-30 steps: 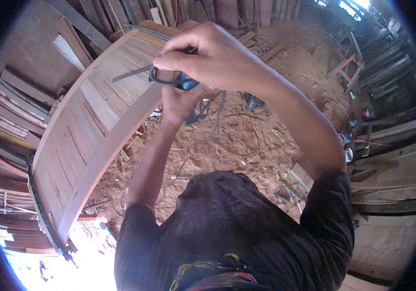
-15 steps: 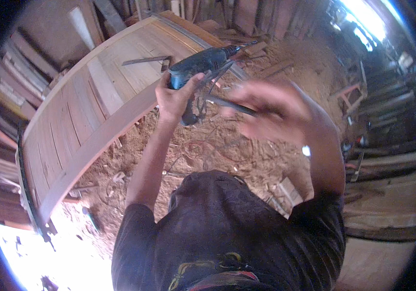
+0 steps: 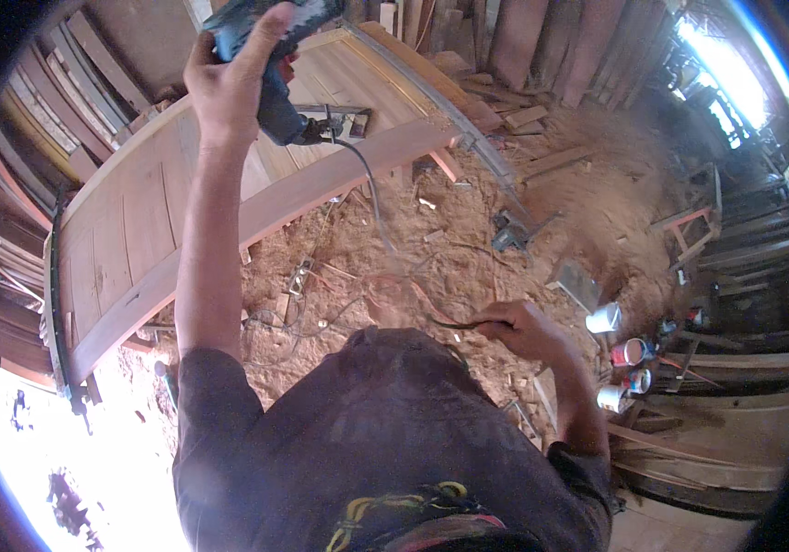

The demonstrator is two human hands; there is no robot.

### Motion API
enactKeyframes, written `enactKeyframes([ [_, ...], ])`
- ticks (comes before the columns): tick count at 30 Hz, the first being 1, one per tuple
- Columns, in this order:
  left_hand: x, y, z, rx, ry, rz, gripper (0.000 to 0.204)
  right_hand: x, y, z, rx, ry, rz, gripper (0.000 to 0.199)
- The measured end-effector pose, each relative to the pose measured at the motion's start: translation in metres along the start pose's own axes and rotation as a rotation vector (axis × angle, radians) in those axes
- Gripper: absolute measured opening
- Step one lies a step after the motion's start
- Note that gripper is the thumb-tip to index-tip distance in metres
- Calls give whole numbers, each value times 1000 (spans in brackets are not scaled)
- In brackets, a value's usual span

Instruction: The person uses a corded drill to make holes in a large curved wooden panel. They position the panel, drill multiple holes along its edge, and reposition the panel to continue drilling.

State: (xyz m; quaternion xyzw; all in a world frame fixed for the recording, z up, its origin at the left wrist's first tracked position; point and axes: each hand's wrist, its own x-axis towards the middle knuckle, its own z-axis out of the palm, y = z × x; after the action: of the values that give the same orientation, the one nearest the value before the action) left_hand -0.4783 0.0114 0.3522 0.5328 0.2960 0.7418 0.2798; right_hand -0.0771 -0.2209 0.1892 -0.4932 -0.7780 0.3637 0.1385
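My left hand (image 3: 229, 97) is raised over the far side of a wooden panel, closed round the body of a blue power drill (image 3: 276, 103). The drill's front end runs out of the picture at the top. From its handle a dark cord hangs down toward the floor. Low on the right, my right hand (image 3: 525, 329) is closed on a thin dark length that looks like a cord (image 3: 454, 323). Its other end is lost among the cables on the floor. The slatted panel (image 3: 150, 198) lies under my left arm, and a square (image 3: 355, 121) rests on it beside the drill handle.
A metal bar (image 3: 431, 103) runs along the panel's far right edge. Sawdust (image 3: 468, 198) covers the floor, with another power tool (image 3: 510, 232), a socket strip (image 3: 299, 276) and loose cables. Paint cans (image 3: 604, 318) stand at the right; planks (image 3: 68, 110) lean along the left.
My left hand has lifted the drill up and left, over the panel. My right hand has moved from beside the drill down toward my body.
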Motion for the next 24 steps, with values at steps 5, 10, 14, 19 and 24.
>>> enactKeyframes([
  [5,-43,-18,6,185,-207,-54,54,82,-133,-52,149,381,-324,21],
  [10,-111,-25,17,27,-363,-291,62,155,-144,-77,19,765,-405,21],
  [14,-142,-47,10,-28,-330,-374,69,165,-137,-72,178,660,-267,22],
  [19,-159,-67,7,125,-368,-364,80,173,-149,-52,260,579,-289,24],
  [24,-170,-86,9,136,-374,-320,77,182,-159,-50,288,597,-285,23],
])
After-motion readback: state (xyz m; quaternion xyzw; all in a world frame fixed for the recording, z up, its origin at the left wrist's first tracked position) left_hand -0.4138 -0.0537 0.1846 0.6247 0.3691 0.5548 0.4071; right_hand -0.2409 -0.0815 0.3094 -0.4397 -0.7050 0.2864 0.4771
